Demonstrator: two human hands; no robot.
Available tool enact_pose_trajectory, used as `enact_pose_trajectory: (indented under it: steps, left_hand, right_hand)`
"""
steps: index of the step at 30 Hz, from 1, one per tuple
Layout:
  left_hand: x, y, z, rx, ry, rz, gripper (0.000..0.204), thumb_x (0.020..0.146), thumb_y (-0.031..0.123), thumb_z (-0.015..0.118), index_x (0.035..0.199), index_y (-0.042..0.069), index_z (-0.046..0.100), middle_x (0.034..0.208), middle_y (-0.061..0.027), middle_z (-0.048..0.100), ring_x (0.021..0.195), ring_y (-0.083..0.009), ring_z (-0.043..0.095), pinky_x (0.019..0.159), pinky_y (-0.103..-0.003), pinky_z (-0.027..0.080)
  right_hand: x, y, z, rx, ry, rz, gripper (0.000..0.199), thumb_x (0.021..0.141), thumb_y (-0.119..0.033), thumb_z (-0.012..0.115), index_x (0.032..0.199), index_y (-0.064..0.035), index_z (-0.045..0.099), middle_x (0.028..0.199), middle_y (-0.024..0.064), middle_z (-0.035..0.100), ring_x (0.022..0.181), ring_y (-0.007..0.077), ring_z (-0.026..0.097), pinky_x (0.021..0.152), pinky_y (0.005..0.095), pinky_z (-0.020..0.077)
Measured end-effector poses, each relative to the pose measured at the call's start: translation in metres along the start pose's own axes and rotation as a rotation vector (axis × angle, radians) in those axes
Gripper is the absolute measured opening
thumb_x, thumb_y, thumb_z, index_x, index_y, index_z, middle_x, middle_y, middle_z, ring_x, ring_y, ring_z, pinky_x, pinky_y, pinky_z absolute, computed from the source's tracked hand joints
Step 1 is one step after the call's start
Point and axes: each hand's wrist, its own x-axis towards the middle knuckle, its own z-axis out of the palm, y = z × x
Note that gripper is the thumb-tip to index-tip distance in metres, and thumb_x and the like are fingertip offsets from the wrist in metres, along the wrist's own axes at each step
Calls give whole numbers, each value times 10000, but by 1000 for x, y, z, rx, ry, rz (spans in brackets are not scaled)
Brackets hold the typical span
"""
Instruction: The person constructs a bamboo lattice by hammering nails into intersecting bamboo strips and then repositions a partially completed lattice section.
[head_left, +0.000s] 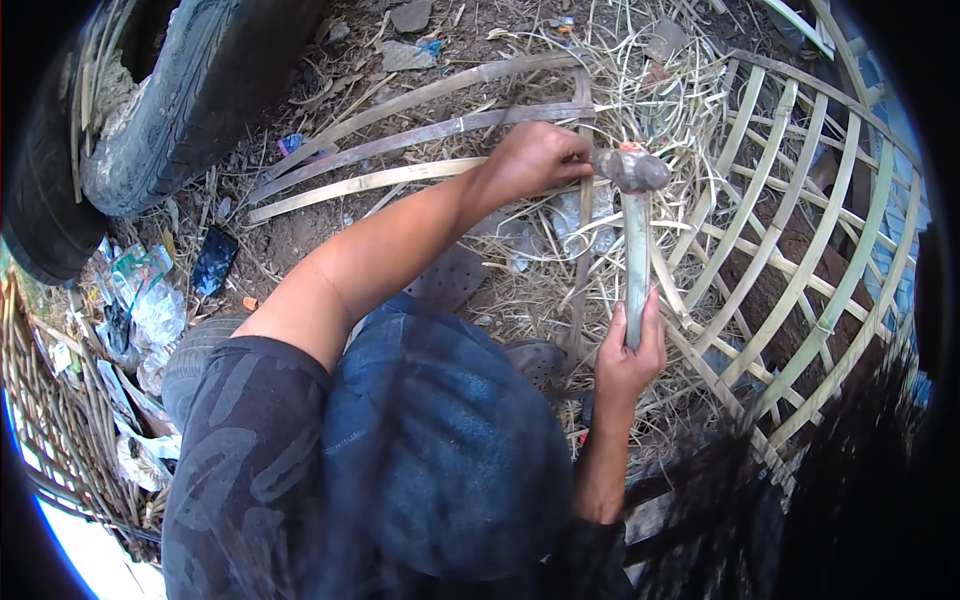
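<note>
My right hand (630, 352) is wrapped around the pale green handle of a hammer (637, 250), which stands with its head up. The worn grey hammer head is beside the fingertips of my left hand (540, 160). That hand is closed in a pinch at a thin wooden crosspiece (583, 245); whatever is between its fingers is hidden. Several long bamboo slats (400, 118) run leftward from the crosspiece, and the nearest, palest one passes behind my left forearm.
A woven bamboo lattice (790, 215) stands at the right. Bamboo shavings (660, 90) litter the ground. Old tyres (190, 110) are at the upper left, above plastic litter (150, 300) and a pile of sticks (70, 430). Blue cloth (440, 430) and a grey clog (450, 275) are below my arms.
</note>
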Motion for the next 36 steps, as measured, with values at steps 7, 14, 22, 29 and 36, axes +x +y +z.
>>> enact_pose_trajectory:
  steps: [7, 14, 22, 29, 36]
  left_hand:
    - [3, -2, 2, 1, -26, -40, 174, 753, 235, 734, 818, 84, 676, 758, -96, 671, 662, -287, 648, 591, -390, 521]
    - [4, 5, -2, 13, -134, -123, 214, 703, 141, 738, 886, 39, 694, 779, -137, 664, 674, -319, 636, 630, -395, 518]
    - [-1, -4, 5, 0, -40, -80, 146, 755, 223, 721, 860, 126, 689, 775, -76, 683, 679, -285, 649, 622, -398, 515]
    - [0, -6, 5, 49, -99, -107, 178, 771, 312, 717, 871, 166, 700, 789, -63, 691, 658, -264, 653, 611, -388, 526]
    - [1, 2, 3, 52, -71, -85, 170, 757, 259, 722, 803, 103, 673, 739, -87, 667, 643, -282, 639, 598, -391, 518]
  right_hand:
    - [3, -5, -4, 6, 24, -61, 451, 805, -8, 662, 1246, -18, 567, 856, 162, 617, 688, 277, 620, 583, 362, 471]
    - [-1, -3, -6, 33, 8, 11, 434, 816, 7, 650, 1241, 5, 561, 937, 191, 631, 776, 309, 649, 663, 375, 504]
    - [6, -8, -5, 3, -5, -55, 433, 812, 9, 655, 1235, 11, 563, 924, 200, 631, 769, 307, 650, 642, 370, 499]
    - [5, -6, -7, -34, -31, 15, 445, 803, 3, 667, 1236, -1, 567, 902, 166, 636, 737, 288, 637, 640, 362, 496]
    - [9, -9, -14, -33, -64, 19, 436, 809, 21, 657, 1235, 5, 564, 937, 183, 639, 789, 297, 649, 679, 369, 498]
